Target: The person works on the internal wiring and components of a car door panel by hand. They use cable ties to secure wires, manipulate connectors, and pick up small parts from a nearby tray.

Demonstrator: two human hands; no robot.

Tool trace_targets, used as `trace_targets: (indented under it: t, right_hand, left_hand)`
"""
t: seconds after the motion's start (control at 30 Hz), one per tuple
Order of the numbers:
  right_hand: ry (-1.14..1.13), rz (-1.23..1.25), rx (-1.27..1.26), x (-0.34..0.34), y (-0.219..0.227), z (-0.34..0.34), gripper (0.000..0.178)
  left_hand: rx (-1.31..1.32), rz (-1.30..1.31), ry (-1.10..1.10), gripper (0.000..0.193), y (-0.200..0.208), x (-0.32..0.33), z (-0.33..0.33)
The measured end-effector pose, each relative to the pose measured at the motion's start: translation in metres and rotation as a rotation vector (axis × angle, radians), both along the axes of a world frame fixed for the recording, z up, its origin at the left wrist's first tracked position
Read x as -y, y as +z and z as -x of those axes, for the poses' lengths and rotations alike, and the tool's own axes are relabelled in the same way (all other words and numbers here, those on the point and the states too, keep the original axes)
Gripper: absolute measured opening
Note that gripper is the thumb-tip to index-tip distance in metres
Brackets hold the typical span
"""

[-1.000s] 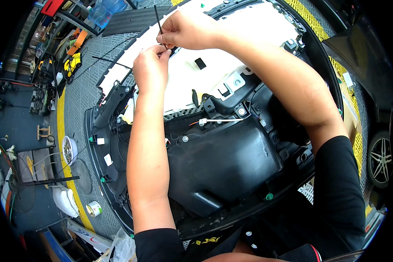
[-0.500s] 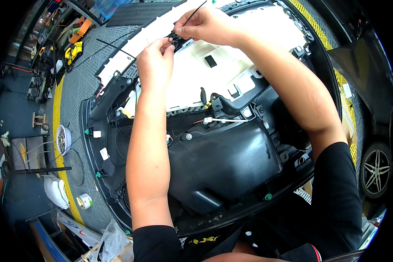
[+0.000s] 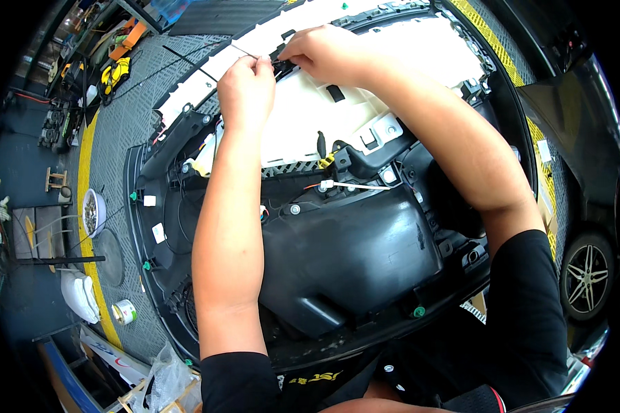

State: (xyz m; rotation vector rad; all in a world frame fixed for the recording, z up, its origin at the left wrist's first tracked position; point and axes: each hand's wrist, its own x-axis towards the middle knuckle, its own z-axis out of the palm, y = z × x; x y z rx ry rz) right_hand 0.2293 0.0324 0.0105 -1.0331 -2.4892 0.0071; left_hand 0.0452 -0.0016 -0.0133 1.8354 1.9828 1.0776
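A large car door trim panel point(image 3: 351, 241) lies with its inner side up, black plastic with a white padded sheet point(image 3: 303, 124) across its far part. Over the sheet, both hands are close together at a small dark part point(image 3: 280, 66) among black wiring. My left hand point(image 3: 246, 89) is closed in a pinch, with a thin strip like a cable tie point(image 3: 244, 50) sticking out past its fingertips. Beside it, my right hand point(image 3: 327, 56) is also closed, fingertips at the dark part. What lies between the right fingertips is too small to make out.
Green clips point(image 3: 419, 312) and white labels dot the panel's edge. On the patterned floor at left stand a white bowl of small parts point(image 3: 94, 213) and a can point(image 3: 124, 312). A dark car with a spoked wheel point(image 3: 587, 278) stands at right.
The thin strip that rose from my right hand no longer shows there; one now sticks out up-left of my left hand. My right hand has moved slightly down.
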Motion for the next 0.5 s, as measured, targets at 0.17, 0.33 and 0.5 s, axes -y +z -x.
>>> trace_targets:
  t: [0.17, 0.33, 0.5]
  right_hand:
    - [-0.075, -0.215, 0.332, 0.012, -0.001, 0.005, 0.031]
    - [-0.191, -0.173, 0.554, 0.019, 0.004, 0.023, 0.024]
    - [-0.191, -0.213, 0.51, 0.016, -0.001, 0.02, 0.021]
  left_hand:
    - [-0.026, 0.018, 0.013, 0.037, -0.001, 0.001, -0.001]
    - [0.06, 0.055, 0.042, 0.036, -0.001, 0.002, -0.002]
    - [0.198, 0.026, -0.007, 0.032, -0.002, -0.002, 0.001]
